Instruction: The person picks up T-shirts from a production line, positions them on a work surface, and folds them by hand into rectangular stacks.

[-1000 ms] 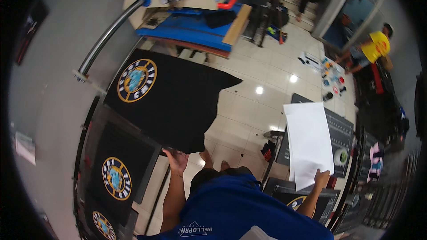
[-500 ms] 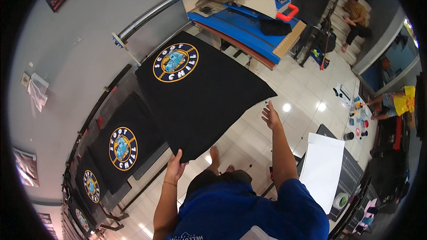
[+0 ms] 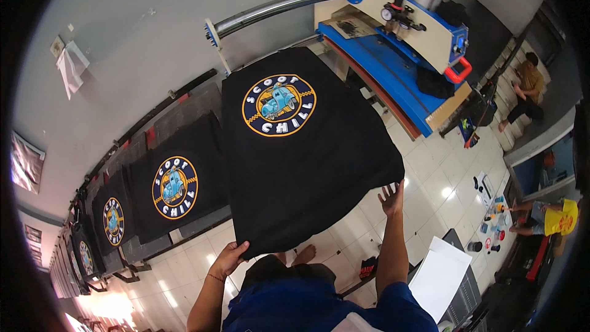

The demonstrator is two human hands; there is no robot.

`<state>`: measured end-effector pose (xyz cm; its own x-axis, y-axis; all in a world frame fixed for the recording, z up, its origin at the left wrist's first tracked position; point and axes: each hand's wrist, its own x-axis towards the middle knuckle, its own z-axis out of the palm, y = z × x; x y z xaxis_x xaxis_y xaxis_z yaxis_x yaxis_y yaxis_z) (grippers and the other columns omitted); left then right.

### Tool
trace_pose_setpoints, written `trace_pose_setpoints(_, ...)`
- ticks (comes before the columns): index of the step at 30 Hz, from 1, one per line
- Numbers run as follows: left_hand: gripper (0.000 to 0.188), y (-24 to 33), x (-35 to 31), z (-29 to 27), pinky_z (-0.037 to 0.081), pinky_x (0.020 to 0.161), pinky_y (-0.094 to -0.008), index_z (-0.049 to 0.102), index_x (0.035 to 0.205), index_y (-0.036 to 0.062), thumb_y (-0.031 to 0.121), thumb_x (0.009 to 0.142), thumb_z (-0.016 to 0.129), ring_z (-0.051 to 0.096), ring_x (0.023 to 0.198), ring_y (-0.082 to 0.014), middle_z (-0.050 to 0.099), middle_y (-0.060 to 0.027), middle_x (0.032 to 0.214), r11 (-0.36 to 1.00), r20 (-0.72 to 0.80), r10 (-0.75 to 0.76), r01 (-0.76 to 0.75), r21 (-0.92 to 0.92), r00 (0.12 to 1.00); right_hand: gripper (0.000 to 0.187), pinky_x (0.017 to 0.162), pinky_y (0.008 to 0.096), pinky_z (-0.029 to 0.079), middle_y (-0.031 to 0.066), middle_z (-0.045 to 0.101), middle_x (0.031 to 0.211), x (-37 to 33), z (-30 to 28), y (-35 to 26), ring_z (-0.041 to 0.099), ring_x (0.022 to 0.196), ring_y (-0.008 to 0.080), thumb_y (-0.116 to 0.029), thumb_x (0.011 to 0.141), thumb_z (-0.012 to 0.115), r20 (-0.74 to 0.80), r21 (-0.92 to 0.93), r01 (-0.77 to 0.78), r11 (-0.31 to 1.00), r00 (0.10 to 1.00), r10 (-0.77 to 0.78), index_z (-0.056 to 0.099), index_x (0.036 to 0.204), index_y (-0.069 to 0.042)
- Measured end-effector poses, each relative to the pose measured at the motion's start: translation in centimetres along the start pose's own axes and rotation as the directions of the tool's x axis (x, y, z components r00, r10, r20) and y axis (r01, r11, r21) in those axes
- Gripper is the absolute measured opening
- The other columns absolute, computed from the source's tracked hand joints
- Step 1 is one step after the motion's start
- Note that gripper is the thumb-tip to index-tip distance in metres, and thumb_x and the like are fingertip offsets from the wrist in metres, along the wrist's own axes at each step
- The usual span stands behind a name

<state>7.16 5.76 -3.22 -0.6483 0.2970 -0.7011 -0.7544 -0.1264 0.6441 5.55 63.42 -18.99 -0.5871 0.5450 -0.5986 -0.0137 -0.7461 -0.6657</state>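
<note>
In front of me a black T-shirt point(image 3: 301, 184) with a round scooter print is spread out; its near edge hangs off toward me, and no sleeves show. My left hand point(image 3: 229, 260) pinches its near left corner, thumb on top. At the near right corner my right hand point(image 3: 391, 198) grips the cloth from the edge, with the fingertips partly spread below and the thumb hidden. Between the two hands the hem sags a little. A second black T-shirt point(image 3: 144, 209) with the same print lies flat on the board to the left.
More printed black T-shirts point(image 3: 106, 237) lie along the row of boards by the wall. A blue and cream heat press point(image 3: 381, 55) stands ahead at right. White sheets point(image 3: 440, 276) rest on a dark surface at my right. Two people sit farther off, near bottles point(image 3: 495, 233) on the tiled floor point(image 3: 350, 237).
My right hand, open and apart from the cloth before, now has the near right corner. The left hand keeps its corner. The view has shifted, and the T-shirt's near edge looks wider.
</note>
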Motion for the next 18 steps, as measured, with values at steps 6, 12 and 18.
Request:
trace_pose_setpoints(6, 0.026, 1.4, 0.9, -1.2, 0.05, 0.075, -0.0265, 0.071, 0.102, 0.0031, 0.028, 0.094, 0.07, 0.062, 0.081, -0.0111, 0.07, -0.002, 0.091, 0.992, 0.063, -0.051, 0.043, 0.121, 0.997, 0.056, 0.102, 0.0418, 0.045, 0.0087, 0.064, 0.127, 0.2, 1.4, -3.0, 0.061, 0.114, 0.0234, -0.049, 0.096, 0.059, 0.357, 0.12, 0.038, 0.992, 0.931, -0.079, 0.054, 0.135, -0.009)
trace_pose_setpoints(12, 0.046, -0.2, 1.9, -5.7, 0.05, 0.079, -0.034, 0.073, 0.102, -0.0015, 0.042, 0.088, 0.071, 0.065, 0.086, -0.0223, 0.072, -0.0097, 0.091, 0.727, 0.031, -0.125, 0.07, 0.684, 0.992, 0.051, 0.102, 0.0405, 0.047, 0.0078, 0.065, 0.126, -10.8, -9.7, -2.6, 0.063, 0.112, 0.0246, -0.042, 0.096, 0.061, 0.152, -0.076, 0.117, 0.99, 0.983, -0.104, 0.057, 0.13, -0.004)
trace_pose_setpoints(18, 0.068, 0.2, 6.3, -6.3, 0.042, 0.104, -0.0361, 0.056, 0.134, 0.0029, 0.051, 0.087, 0.069, 0.056, 0.122, -0.0291, 0.061, -0.0198, 0.13, 0.65, 0.239, -0.077, -0.133, 0.748, 0.968, 0.052, 0.101, 0.0415, 0.044, 0.018, 0.062, 0.127, -11.4, -17.5, -3.8, 0.059, 0.116, 0.0315, -0.042, 0.095, 0.06, -0.264, -0.885, -0.062, 0.461, 0.882, -0.39, 0.058, 0.129, -0.003)
